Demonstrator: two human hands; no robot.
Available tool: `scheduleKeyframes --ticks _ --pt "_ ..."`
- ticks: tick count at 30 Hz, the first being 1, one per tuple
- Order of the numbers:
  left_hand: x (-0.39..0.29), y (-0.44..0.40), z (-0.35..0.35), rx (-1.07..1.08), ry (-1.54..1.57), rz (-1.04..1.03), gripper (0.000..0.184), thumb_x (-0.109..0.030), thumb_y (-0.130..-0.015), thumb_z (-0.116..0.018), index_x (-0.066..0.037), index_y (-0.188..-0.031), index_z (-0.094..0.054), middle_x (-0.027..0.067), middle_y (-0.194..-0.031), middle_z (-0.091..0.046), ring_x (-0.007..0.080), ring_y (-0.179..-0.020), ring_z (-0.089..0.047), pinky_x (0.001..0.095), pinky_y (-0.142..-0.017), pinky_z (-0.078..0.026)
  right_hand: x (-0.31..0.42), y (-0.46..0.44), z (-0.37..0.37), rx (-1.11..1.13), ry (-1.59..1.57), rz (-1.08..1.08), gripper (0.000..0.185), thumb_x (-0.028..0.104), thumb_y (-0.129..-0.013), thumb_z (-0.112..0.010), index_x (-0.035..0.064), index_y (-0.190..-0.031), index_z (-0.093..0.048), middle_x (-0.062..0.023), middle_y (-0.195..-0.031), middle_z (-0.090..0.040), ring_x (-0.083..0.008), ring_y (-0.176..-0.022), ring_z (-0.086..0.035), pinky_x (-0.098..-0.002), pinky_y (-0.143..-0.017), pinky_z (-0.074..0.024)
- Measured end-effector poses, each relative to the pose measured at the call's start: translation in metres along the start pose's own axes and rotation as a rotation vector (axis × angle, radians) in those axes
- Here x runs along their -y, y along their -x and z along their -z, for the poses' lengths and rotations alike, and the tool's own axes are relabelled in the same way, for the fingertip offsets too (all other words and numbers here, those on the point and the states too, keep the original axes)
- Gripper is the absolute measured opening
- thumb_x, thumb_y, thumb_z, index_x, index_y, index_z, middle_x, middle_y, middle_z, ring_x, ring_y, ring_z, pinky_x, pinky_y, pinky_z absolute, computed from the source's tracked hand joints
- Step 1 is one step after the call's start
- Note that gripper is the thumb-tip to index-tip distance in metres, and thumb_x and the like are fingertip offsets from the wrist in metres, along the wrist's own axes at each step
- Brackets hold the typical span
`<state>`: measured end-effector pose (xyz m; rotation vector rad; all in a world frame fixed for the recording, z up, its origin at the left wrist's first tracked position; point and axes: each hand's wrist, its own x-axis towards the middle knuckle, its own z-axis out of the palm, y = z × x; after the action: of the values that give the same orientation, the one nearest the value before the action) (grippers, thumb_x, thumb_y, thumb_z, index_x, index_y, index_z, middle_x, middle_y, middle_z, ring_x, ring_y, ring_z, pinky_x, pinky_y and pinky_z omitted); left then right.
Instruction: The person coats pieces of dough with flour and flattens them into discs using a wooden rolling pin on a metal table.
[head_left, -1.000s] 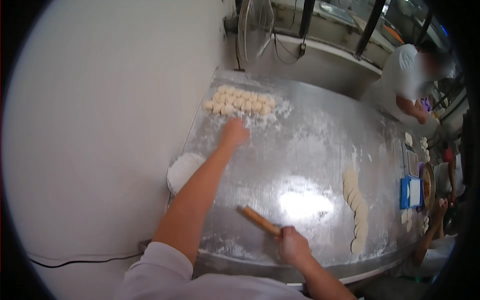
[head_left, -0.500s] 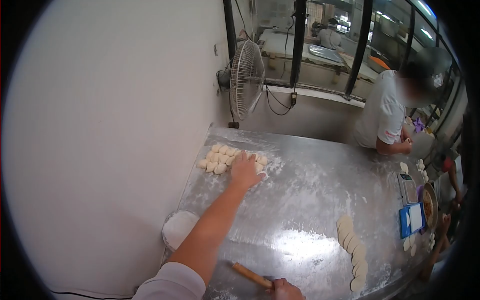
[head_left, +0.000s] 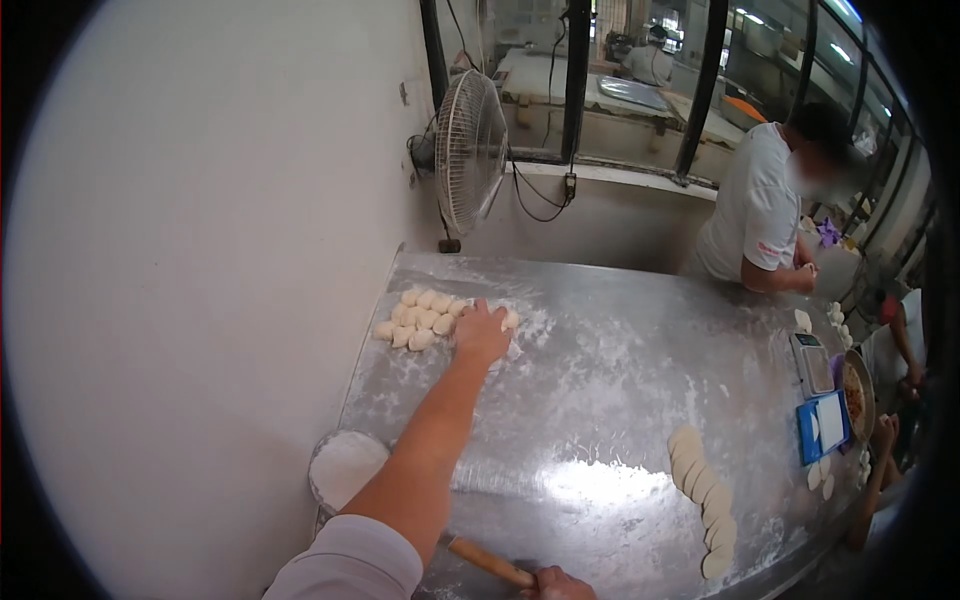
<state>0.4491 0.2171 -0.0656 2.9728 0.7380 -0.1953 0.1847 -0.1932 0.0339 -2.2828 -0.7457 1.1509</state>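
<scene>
My left hand (head_left: 483, 332) reaches across the steel table, palm down, with its fingers curled over the right end of a cluster of small dough pieces (head_left: 422, 318). Its fingers and palm hide some of them, and one piece shows just right of the hand. At the bottom edge my right hand (head_left: 560, 583) is closed around one end of a wooden rolling pin (head_left: 490, 562), which lies slantwise on the table. Only part of that hand is in view.
Overlapping flat dough wrappers (head_left: 703, 495) lie in a curved row. A bowl of white flour (head_left: 347, 468) stands by the wall. A scale (head_left: 813, 365), a blue tray (head_left: 822, 436) and a pan of filling (head_left: 853, 395) are at right. A co-worker (head_left: 755, 205) stands beyond, near a wall fan (head_left: 470, 150).
My left hand has drawn its thumb in from the spread pose, and fewer dough pieces show to its right. The whole view has shifted slightly. My right hand still holds the rolling pin.
</scene>
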Motion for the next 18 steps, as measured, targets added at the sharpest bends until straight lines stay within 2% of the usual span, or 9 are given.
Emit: scheduleKeyframes --ticks 2,5,8,11,14,18 --pt "0.004 0.006 0.004 -0.03 0.014 -0.057 0.063 -0.058 -0.103 -0.059 -0.02 -0.153 -0.056 0.0198 -0.146 -0.051 0.0418 -0.125 -0.061 0.0484 -0.104 -0.054 0.005 0.002 0.003 0.011 0.016 0.004 0.049 0.022 -0.096 -0.071 -0.0032 -0.137 -0.06 -0.0301 -0.111 -0.072 -0.0487 -0.104 -0.07 -0.0526 -0.091 -0.0559" --pt "0.006 0.013 -0.003 -0.179 0.051 -0.064 0.057 -0.054 -0.103 -0.059 -0.017 -0.148 -0.059 0.0212 -0.142 -0.054 0.0417 -0.123 -0.062 0.049 -0.103 -0.054 0.008 0.006 0.005 -0.04 -0.003 0.06 0.048 0.023 -0.096 -0.072 -0.0034 -0.134 -0.061 -0.0302 -0.11 -0.071 -0.0492 -0.103 -0.069 -0.0529 -0.09 -0.0559" --pt "0.004 0.009 -0.002 -0.106 0.078 -0.057 0.055 -0.051 -0.104 -0.059 -0.018 -0.148 -0.059 0.0226 -0.142 -0.054 0.0428 -0.122 -0.063 0.0507 -0.102 -0.054 0.003 0.003 0.002 -0.06 0.022 0.054 0.047 0.026 -0.095 -0.073 -0.0029 -0.13 -0.061 -0.0305 -0.11 -0.071 -0.0491 -0.101 -0.069 -0.0538 -0.088 -0.0558" --pt "0.006 0.018 -0.01 -0.164 0.166 -0.088 0.046 -0.045 -0.104 -0.062 -0.019 -0.142 -0.064 0.0214 -0.144 -0.052 0.0416 -0.121 -0.064 0.0503 -0.096 -0.057 0.005 0.003 0.008 -0.067 -0.008 0.004 0.047 0.029 -0.094 -0.074 -0.0028 -0.126 -0.062 -0.0307 -0.108 -0.07 -0.0495 -0.099 -0.069 -0.055 -0.087 -0.0555" --pt "0.009 0.053 -0.011 -0.148 0.227 -0.177 0.042 -0.041 -0.103 -0.064 -0.019 -0.139 -0.065 0.0223 -0.143 -0.053 0.0443 -0.121 -0.064 0.0511 -0.096 -0.057 0.01 0.006 0.012 -0.086 -0.022 0.013 0.046 0.031 -0.094 -0.074 -0.0026 -0.124 -0.062 -0.0303 -0.104 -0.07 -0.0498 -0.098 -0.069 -0.0554 -0.085 -0.0552" --pt "0.009 0.136 -0.007 -0.001 0.214 -0.33 0.04 -0.041 -0.103 -0.064 -0.019 -0.137 -0.066 0.0228 -0.139 -0.054 0.0425 -0.121 -0.063 0.0519 -0.098 -0.056 0.016 0.011 0.018 -0.127 -0.013 0.048 0.039 0.029 -0.095 -0.071 -0.0031 -0.115 -0.063 -0.0306 -0.101 -0.07 -0.0504 -0.097 -0.069 -0.0556 -0.084 -0.0544"
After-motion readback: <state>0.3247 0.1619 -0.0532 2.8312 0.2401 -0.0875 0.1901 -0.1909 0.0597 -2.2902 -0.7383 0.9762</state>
